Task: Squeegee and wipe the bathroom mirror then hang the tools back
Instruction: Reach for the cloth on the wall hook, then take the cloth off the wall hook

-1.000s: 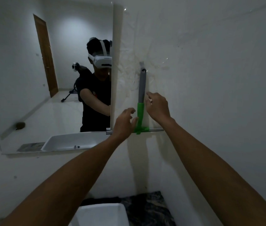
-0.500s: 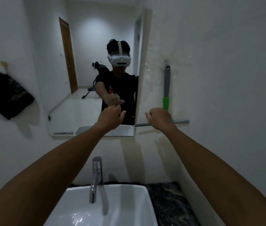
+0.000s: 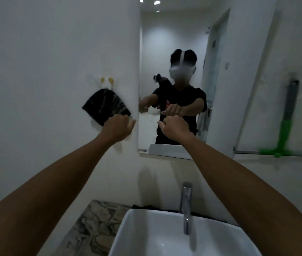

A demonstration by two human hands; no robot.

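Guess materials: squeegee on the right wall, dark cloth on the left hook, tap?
Squeegee: likely plastic, matte grey upper handle and bright green lower part and head; blade strip too blurred to tell.
Cloth: soft fabric, black with pale streaks, draping in folds.
Tap: metal, shiny chrome-like finish with highlights.

A single head-worn wide-angle view looks forward and slightly down at the mirror [image 3: 172,74], close to the wall, with the sink [image 3: 157,233] directly below the mirror at the frame's bottom edge.
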